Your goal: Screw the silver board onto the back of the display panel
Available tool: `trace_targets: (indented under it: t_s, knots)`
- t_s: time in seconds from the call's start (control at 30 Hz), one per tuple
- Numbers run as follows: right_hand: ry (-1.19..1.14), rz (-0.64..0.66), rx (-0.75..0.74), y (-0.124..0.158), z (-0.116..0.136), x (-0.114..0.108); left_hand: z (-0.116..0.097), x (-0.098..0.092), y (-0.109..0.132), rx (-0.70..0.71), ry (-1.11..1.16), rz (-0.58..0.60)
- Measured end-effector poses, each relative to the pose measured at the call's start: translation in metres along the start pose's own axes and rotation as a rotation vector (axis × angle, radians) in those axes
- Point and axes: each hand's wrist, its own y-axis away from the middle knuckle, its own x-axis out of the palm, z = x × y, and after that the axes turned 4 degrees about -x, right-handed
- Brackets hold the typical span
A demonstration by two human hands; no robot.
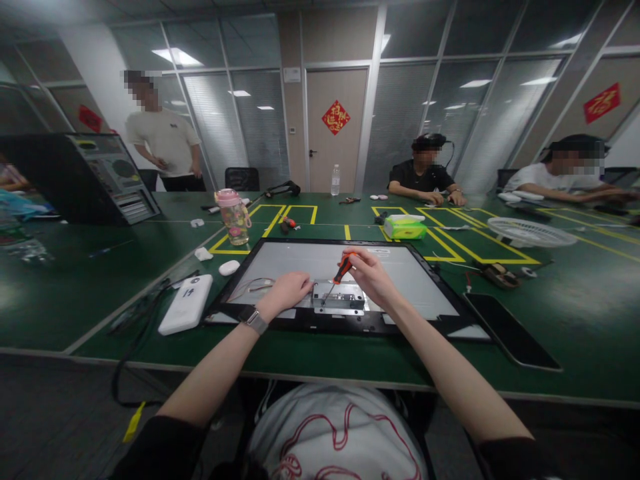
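Orange-and-black in the handle, a slim screwdriver was held, in the head view, by the right hand, tilted toward the silver rectangular metal bracket, probably for tip control. The bracket lay on a flat, black-framed grey panel. The left hand was at its left edge, likely as a steady; whether it gripped could not be told.

Whether the screwdriver touches the bracket is too small to tell from here, though it seems to. The right grip partly covers its handle. A blurred bottle is cut off at far left.
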Motion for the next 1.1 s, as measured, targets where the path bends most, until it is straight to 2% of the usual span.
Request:
trace_targets:
  t_s: [0.3,0.57,0.87,1.1]
  knots:
    - [-0.057,0.082,0.050,0.0021,0.0079,0.0065,-0.0009,-0.0015,0.0011,-0.008,0.007,0.012]
    - [-0.022,0.033,0.028,0.0014,0.0025,0.0024,-0.0015,-0.0012,0.0005,-0.015,0.008,0.017]
    - [-0.068,0.068,0.056,0.0013,0.0051,0.0046,-0.0006,-0.0008,0.0006,-0.008,-0.002,0.013]
    - [-0.007,0.008,0.033,0.0023,0.0054,0.0051,-0.0011,-0.0013,0.0008,-0.010,0.004,0.010]
